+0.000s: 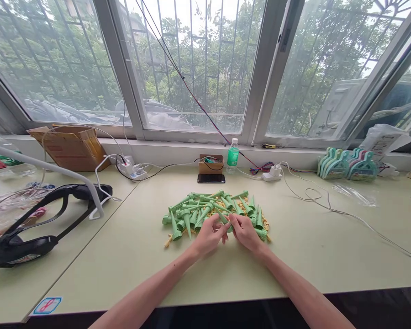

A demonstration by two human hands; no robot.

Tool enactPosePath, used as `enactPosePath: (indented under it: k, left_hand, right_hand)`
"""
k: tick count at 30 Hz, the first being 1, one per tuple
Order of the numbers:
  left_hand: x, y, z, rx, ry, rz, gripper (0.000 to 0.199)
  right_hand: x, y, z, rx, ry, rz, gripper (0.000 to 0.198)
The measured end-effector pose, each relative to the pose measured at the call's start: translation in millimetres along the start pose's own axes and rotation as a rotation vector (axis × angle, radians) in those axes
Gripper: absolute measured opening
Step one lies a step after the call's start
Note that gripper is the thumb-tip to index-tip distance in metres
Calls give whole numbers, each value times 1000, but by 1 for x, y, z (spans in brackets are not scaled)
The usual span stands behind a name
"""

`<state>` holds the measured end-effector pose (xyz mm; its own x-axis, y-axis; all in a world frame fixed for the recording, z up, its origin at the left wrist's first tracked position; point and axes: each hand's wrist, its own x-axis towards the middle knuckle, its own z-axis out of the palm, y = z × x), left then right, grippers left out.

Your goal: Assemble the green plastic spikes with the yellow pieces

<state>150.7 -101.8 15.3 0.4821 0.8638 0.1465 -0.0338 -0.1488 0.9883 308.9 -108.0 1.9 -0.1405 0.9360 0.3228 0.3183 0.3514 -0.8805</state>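
My left hand point(208, 236) and my right hand point(245, 231) meet in front of a pile of green plastic plant-watering spikes point(186, 214). Between them is one green watering spike point(222, 217), its tapered end pointing up and left. The fingers of both hands are closed around it and cover much of its wide end. Whether a small part is also pinched there, I cannot make out. Small yellow plastic pieces point(167, 242) lie under and around the pile, some poking out at its left and right edges.
Behind the pile are a black phone point(211, 178), a small cardboard box point(211, 163) and a green-labelled bottle point(232, 155). Cables and a power strip point(137, 172) run along the windowsill. A black headset point(51, 242) lies left; teal hangers point(362, 167) stand right.
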Motion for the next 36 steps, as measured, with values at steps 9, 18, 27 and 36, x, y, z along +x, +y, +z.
enactPosePath:
  k: [9, 18, 27, 36]
  left_hand:
    - [-1, -6, 2, 121, 31, 80, 23]
    - [-2, -11, 0, 353, 31, 184, 10]
    - [-1, -8, 1, 306, -2, 162, 14]
    - [3, -1, -1, 21, 28, 17, 33]
  right_hand:
    - [1, 5, -1, -64, 5, -32, 46]
    - [1, 4, 1, -83, 23, -25, 49]
    - [2, 6, 2, -90, 57, 4, 48]
    - [3, 5, 2, 22, 52, 59, 38]
